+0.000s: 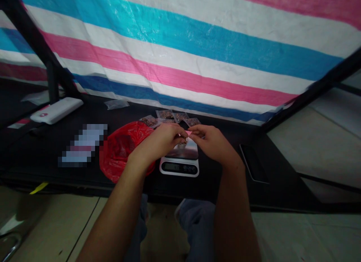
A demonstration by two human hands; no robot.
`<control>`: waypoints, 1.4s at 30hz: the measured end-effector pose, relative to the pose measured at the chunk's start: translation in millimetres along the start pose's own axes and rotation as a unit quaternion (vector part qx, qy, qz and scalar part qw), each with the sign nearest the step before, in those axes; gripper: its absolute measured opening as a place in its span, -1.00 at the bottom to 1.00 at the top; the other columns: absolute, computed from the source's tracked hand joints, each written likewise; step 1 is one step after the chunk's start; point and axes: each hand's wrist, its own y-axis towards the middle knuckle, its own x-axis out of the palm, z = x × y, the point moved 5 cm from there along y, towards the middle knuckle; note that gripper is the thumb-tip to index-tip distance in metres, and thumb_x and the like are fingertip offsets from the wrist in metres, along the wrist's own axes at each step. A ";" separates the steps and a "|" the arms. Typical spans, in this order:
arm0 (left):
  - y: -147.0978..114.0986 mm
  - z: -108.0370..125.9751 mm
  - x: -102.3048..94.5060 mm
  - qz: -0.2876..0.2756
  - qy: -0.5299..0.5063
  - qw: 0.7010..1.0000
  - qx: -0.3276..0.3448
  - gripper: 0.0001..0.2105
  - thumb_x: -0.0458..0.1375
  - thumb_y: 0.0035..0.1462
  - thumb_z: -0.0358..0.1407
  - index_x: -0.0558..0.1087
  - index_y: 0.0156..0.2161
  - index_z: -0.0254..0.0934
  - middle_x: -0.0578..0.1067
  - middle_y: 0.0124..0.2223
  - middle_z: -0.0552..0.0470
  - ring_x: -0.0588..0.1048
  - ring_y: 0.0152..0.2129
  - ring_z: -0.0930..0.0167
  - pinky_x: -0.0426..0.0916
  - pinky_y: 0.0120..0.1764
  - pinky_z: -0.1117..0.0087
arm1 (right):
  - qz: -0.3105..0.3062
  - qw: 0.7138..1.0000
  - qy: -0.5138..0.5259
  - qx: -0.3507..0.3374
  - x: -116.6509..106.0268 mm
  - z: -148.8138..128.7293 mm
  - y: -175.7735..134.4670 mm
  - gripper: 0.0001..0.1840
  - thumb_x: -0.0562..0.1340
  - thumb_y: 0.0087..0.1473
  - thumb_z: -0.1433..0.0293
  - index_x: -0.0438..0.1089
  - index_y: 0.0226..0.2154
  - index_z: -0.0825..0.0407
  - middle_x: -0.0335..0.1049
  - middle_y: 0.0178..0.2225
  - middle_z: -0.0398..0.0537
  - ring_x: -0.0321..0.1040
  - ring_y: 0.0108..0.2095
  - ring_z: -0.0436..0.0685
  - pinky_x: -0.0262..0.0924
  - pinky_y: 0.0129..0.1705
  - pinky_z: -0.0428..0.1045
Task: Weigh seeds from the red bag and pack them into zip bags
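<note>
A white kitchen scale [179, 171] with a metal plate and a dark display stands in front of me. On its plate is a small, pale-sided packet or cup of brown bits [183, 142], partly covered by my fingers. My left hand [166, 138] comes in from the left, its fingers closed around the top of these brown bits. From the right, my right hand [211, 141] pinches a small pink piece [188, 133], which also touches my left fingertips. Whether the pink piece is joined to the packet or cup I cannot tell.
Several clear bags of brown bits [166, 114] lie behind the scale. An open red plastic bag [113, 156] is left of it, partly behind my left forearm. A phone [254, 162] lies right, a white device [56, 110] far left. Striped sheeting [180, 55] hangs behind the black table.
</note>
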 end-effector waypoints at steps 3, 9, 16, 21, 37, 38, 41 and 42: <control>-0.3 -2.8 3.2 0.005 0.003 1.000 0.013 -0.77 0.15 0.25 -0.46 0.67 -0.15 -0.25 0.68 -0.14 -0.04 0.60 -0.20 0.32 0.42 -0.05 0.35 | -0.024 0.999 -0.024 -0.009 5.9 1.5 2.5 -0.76 0.23 0.25 0.51 0.62 -0.12 0.10 0.66 -0.09 0.08 0.57 -0.12 0.15 0.35 -0.08 -0.02; -1.4 -8.3 5.2 0.017 0.000 1.000 0.004 -0.77 0.19 0.27 -0.39 0.66 -0.05 -0.22 0.69 -0.10 -0.02 0.61 -0.20 0.33 0.42 -0.10 0.37 | -0.039 0.999 -0.031 -0.011 9.7 6.2 3.0 -0.76 0.22 0.25 0.51 0.63 -0.17 0.10 0.67 -0.17 0.04 0.56 -0.16 0.14 0.32 -0.12 -0.03; -1.6 -5.3 5.2 0.022 -0.010 1.000 0.013 -0.76 0.21 0.29 -0.36 0.66 -0.01 -0.20 0.70 -0.04 -0.02 0.63 -0.12 0.30 0.44 -0.03 0.34 | -0.035 0.999 -0.005 -0.006 7.3 9.0 0.2 -0.81 0.25 0.21 0.52 0.62 -0.22 0.11 0.65 -0.22 0.01 0.54 -0.20 0.12 0.29 -0.14 -0.05; -1.7 -8.5 8.7 0.030 -0.035 0.998 0.032 -0.69 0.20 0.26 -0.44 0.62 0.06 -0.19 0.68 0.02 -0.02 0.62 -0.06 0.32 0.44 0.04 0.33 | -0.040 0.999 -0.016 0.005 6.4 10.1 -1.2 -0.82 0.25 0.23 0.48 0.61 -0.24 0.10 0.64 -0.24 0.00 0.52 -0.23 0.11 0.26 -0.19 -0.05; -48.5 -44.7 -39.1 0.018 0.038 0.991 -0.125 -0.78 0.12 0.25 -0.27 0.63 -0.16 -0.20 0.69 -0.12 0.02 0.61 -0.18 0.31 0.44 -0.07 0.38 | 0.022 1.000 -0.006 0.022 -7.7 10.6 -5.5 -0.81 0.24 0.22 0.40 0.58 -0.20 0.09 0.64 -0.24 0.00 0.54 -0.25 0.13 0.30 -0.22 -0.04; -55.2 -53.2 -40.2 -0.005 0.046 0.987 -0.154 -0.79 0.14 0.22 -0.28 0.64 -0.19 -0.20 0.69 -0.14 0.02 0.62 -0.21 0.30 0.44 -0.10 0.38 | 0.018 0.999 -0.014 0.025 -9.3 9.1 -7.0 -0.82 0.25 0.20 0.40 0.58 -0.24 0.09 0.64 -0.27 -0.01 0.54 -0.27 0.13 0.29 -0.24 -0.04; -69.9 -73.6 -37.8 -0.057 0.052 0.975 -0.209 -0.80 0.17 0.15 -0.32 0.65 -0.20 -0.18 0.70 -0.15 0.01 0.63 -0.22 0.28 0.44 -0.13 0.36 | -0.018 0.999 -0.042 0.023 -9.1 -3.8 -12.6 -0.82 0.28 0.16 0.38 0.62 -0.34 0.07 0.61 -0.42 -0.06 0.50 -0.39 0.11 0.22 -0.37 -0.06; -72.6 -78.5 -35.6 -0.068 0.053 0.972 -0.221 -0.79 0.18 0.13 -0.34 0.65 -0.18 -0.18 0.71 -0.14 0.00 0.64 -0.21 0.28 0.43 -0.14 0.36 | -0.034 0.998 -0.052 0.019 -6.9 -10.6 -14.4 -0.82 0.29 0.16 0.37 0.64 -0.34 0.06 0.59 -0.46 -0.08 0.48 -0.43 0.11 0.19 -0.40 -0.06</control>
